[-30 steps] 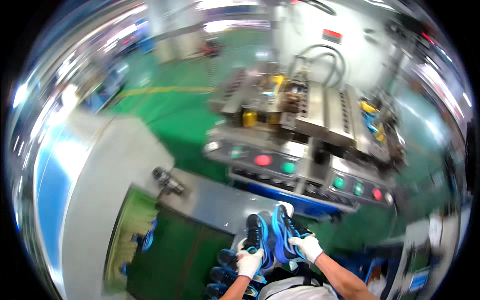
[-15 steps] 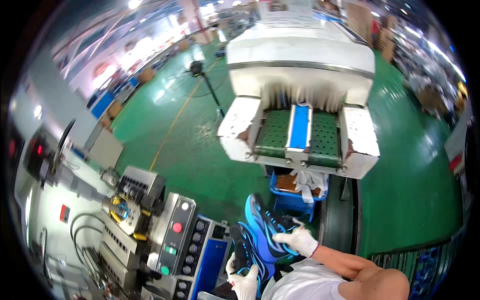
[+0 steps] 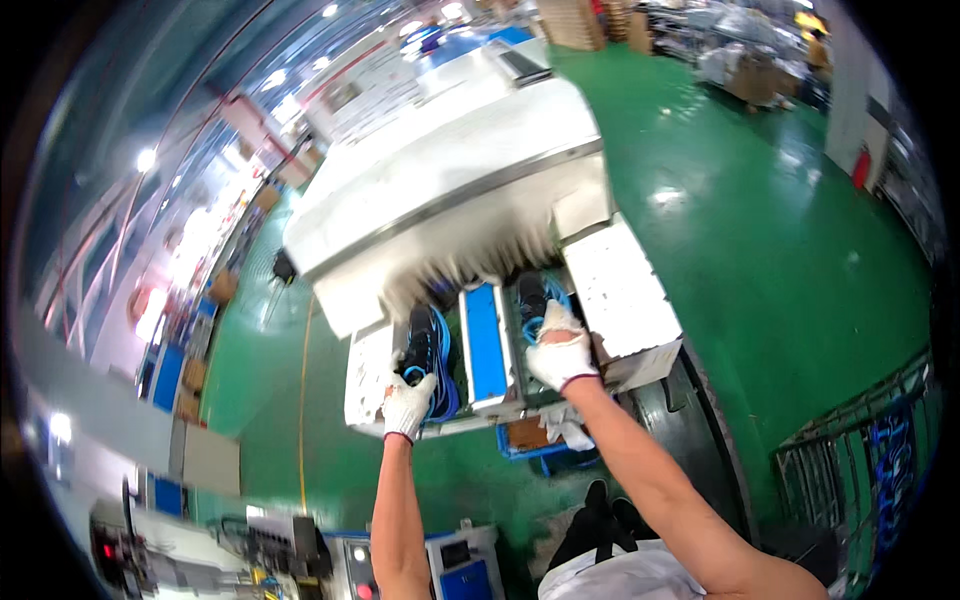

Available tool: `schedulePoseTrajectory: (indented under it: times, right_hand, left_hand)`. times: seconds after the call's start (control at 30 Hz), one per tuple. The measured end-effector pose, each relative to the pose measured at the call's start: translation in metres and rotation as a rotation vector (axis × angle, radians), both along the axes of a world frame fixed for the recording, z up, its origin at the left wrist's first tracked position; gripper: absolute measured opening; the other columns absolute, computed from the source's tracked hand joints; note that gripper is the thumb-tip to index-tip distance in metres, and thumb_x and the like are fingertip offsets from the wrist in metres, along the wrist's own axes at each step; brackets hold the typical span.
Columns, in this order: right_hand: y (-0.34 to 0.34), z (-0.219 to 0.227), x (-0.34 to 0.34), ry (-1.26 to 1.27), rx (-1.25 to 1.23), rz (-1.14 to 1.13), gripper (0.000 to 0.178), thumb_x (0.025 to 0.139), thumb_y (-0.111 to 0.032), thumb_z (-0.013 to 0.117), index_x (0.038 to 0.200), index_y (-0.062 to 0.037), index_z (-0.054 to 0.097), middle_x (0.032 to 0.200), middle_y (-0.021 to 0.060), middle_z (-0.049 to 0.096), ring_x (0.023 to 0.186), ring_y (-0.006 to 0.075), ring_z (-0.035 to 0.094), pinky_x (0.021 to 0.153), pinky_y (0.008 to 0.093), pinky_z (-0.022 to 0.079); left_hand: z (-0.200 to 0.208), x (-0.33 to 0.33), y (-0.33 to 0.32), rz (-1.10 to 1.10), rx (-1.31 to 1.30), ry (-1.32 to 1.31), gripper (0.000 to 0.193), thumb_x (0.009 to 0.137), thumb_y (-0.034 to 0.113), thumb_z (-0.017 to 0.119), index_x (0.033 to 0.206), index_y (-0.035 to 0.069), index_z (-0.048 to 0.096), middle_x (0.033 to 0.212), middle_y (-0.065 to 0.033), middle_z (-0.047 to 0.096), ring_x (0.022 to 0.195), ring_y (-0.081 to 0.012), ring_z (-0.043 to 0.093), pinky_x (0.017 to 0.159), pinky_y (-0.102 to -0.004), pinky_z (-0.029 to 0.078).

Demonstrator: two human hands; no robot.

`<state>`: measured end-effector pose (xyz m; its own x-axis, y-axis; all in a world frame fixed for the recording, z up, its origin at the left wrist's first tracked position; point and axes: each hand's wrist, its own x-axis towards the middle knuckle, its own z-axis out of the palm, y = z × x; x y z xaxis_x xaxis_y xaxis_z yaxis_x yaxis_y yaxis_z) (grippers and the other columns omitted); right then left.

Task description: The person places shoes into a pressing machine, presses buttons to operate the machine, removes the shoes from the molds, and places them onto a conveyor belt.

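Observation:
My left hand (image 3: 408,400), in a white glove, grips a black shoe with blue laces (image 3: 424,350) on the left green belt of a white conveyor machine (image 3: 450,190). My right hand (image 3: 560,355), also gloved, holds a second black and blue shoe (image 3: 534,298) on the right belt, just under the machine's fringed curtain. A blue divider (image 3: 483,345) runs between the two belts and between my hands.
A blue bin (image 3: 525,440) with a white cloth (image 3: 565,428) sits on the green floor below the conveyor mouth. A control panel with round buttons (image 3: 350,565) stands at the lower left. A metal wire rack (image 3: 860,470) is at the right. Cardboard boxes stand far back.
My view has swung from the button-panel machine to the white conveyor. Both shoes, held close to my body before, now rest on the two belts at arm's length.

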<state>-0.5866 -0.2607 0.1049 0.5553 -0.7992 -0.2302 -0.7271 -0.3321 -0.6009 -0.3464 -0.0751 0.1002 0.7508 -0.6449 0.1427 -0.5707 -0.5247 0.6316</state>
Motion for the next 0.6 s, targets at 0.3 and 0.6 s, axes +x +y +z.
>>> schedulePoseTrajectory:
  times: [0.3,0.6]
  right_hand:
    - [0.009,-0.051,0.040,-0.305,-0.461,-0.054,0.083,0.093,-0.050,0.056,0.153,0.0026,0.035,0.157,0.0269,0.037,0.150,0.0387,0.031,0.121,0.0517,0.025]
    - [0.037,0.042,-0.158,-0.613,-0.401,-0.404,0.058,0.087,-0.011,0.070,0.141,0.0005,0.053,0.139,0.0246,0.059,0.137,0.0403,0.052,0.113,0.0420,0.044]
  left_hand:
    - [-0.062,0.071,-0.047,-0.057,0.061,0.090,0.088,0.071,0.037,0.084,0.137,-0.009,0.049,0.122,-0.0266,0.066,0.112,-0.0381,0.065,0.099,-0.0443,0.050]
    - [-0.046,0.044,-0.086,-0.080,0.018,0.063,0.074,0.078,0.023,0.080,0.137,-0.008,0.047,0.100,-0.0137,0.064,0.087,-0.0263,0.060,0.080,-0.0369,0.050]
